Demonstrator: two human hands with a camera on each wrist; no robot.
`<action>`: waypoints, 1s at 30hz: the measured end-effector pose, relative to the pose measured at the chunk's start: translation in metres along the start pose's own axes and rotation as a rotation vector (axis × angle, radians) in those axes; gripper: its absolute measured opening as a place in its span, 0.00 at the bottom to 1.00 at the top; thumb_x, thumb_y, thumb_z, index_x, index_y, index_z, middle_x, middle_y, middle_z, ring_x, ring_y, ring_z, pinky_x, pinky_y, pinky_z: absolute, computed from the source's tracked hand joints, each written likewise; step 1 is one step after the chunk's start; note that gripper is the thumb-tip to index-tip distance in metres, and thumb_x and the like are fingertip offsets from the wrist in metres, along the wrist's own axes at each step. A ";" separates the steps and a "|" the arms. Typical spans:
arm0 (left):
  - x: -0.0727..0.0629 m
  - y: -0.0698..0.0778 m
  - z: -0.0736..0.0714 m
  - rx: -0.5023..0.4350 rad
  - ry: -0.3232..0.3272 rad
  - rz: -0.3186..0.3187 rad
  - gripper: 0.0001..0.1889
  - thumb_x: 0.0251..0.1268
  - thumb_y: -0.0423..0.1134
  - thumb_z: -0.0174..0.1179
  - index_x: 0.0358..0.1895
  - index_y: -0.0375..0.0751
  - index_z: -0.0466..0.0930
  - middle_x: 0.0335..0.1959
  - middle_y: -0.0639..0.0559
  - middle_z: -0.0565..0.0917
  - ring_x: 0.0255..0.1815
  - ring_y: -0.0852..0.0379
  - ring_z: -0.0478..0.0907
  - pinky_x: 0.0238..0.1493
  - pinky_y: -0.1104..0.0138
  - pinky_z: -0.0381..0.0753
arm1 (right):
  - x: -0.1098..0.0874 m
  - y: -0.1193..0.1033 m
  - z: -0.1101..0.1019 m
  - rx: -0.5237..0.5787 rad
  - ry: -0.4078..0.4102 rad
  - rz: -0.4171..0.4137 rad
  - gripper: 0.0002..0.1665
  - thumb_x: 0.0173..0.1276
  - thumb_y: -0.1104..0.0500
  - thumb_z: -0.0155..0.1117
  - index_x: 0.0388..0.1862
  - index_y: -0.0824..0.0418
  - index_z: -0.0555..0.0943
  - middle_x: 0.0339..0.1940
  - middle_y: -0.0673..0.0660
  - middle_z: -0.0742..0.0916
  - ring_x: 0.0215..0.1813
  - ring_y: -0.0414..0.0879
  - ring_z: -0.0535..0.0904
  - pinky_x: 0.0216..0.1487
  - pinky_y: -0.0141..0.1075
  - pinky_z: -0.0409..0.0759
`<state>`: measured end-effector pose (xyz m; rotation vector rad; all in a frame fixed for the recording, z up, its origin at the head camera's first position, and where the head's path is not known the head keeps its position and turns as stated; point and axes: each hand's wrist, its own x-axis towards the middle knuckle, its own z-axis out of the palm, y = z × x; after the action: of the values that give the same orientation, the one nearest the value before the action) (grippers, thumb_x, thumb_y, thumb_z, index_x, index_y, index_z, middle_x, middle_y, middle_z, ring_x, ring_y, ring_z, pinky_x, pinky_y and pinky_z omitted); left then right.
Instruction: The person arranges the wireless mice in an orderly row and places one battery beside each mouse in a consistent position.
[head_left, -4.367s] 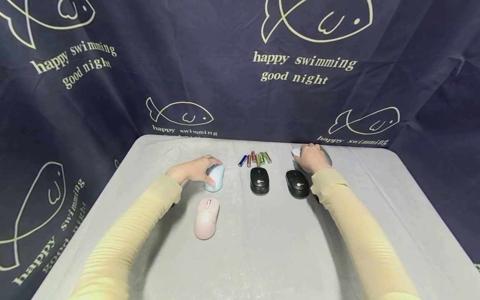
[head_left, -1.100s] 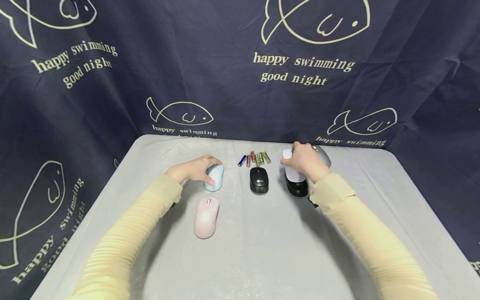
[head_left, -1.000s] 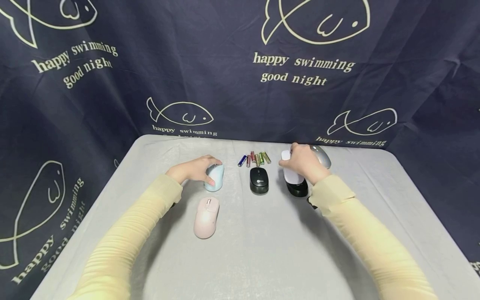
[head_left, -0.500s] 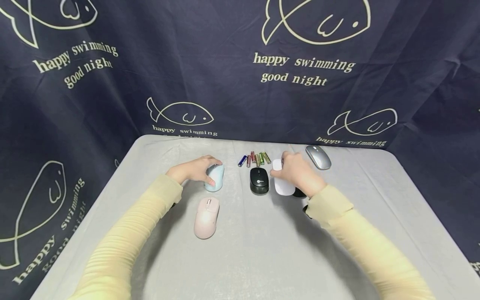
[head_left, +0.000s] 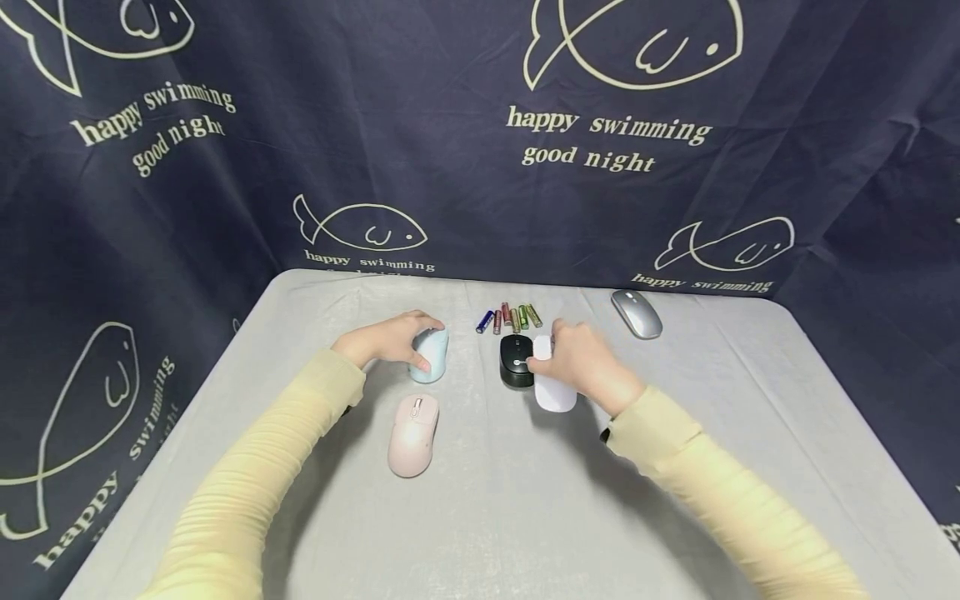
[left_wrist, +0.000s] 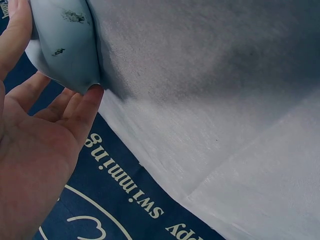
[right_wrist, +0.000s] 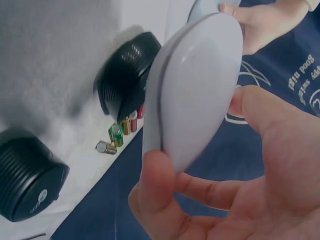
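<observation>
My left hand (head_left: 386,340) grips a light blue computer mouse (head_left: 435,350) on the left of the table, thumb and fingers along its opposite sides. In the left wrist view, dark smudges mark that mouse (left_wrist: 62,40). My right hand (head_left: 592,362) pinches a white mouse (head_left: 553,393) by its sides, holding it up off the cloth. The white mouse (right_wrist: 200,85) overlaps the right edge of a black mouse (head_left: 513,358) in the head view. A second black mouse (right_wrist: 32,175) shows in the right wrist view; my right hand hides it from the head camera.
Several AA-type batteries (head_left: 514,319) lie in a row behind the black mouse. A pink mouse (head_left: 412,437) sits in front of the light blue one. At the back right is a silver-grey mouse (head_left: 637,315). A dark blue printed curtain (head_left: 480,167) hangs behind the table (head_left: 480,517).
My right hand has lifted the white mouse from beside the silver-grey one and carried it left and toward me, past the second black mouse. My left hand has stayed on the light blue mouse.
</observation>
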<state>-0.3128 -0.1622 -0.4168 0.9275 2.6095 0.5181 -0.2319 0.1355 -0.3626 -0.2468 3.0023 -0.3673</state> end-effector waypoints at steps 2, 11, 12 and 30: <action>0.000 0.000 0.000 -0.001 -0.001 0.001 0.42 0.46 0.43 0.73 0.66 0.33 0.65 0.65 0.35 0.67 0.67 0.42 0.63 0.69 0.54 0.62 | -0.002 -0.003 0.002 -0.003 -0.013 0.005 0.37 0.51 0.40 0.67 0.46 0.69 0.72 0.30 0.67 0.82 0.25 0.54 0.79 0.19 0.39 0.78; -0.001 0.001 0.000 -0.007 0.002 -0.009 0.42 0.45 0.44 0.73 0.66 0.34 0.65 0.65 0.35 0.67 0.66 0.42 0.64 0.69 0.53 0.62 | -0.012 -0.014 0.011 -0.036 -0.043 0.002 0.40 0.51 0.38 0.66 0.49 0.70 0.73 0.32 0.68 0.83 0.27 0.54 0.79 0.23 0.41 0.78; -0.001 0.001 0.000 -0.010 0.003 -0.011 0.42 0.45 0.44 0.73 0.66 0.34 0.65 0.65 0.35 0.67 0.66 0.42 0.64 0.69 0.53 0.62 | -0.013 -0.014 0.012 -0.034 -0.046 0.002 0.40 0.52 0.38 0.66 0.49 0.70 0.73 0.33 0.68 0.83 0.27 0.55 0.79 0.24 0.41 0.78; -0.001 0.000 0.001 -0.006 0.002 -0.005 0.42 0.46 0.45 0.72 0.66 0.34 0.65 0.65 0.36 0.67 0.67 0.42 0.63 0.70 0.53 0.60 | -0.027 -0.022 0.043 -0.012 -0.056 -0.044 0.34 0.50 0.41 0.69 0.40 0.68 0.74 0.28 0.64 0.81 0.28 0.54 0.79 0.25 0.39 0.79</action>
<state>-0.3119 -0.1627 -0.4171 0.9192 2.6094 0.5260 -0.1964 0.1092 -0.3965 -0.3197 2.9486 -0.3410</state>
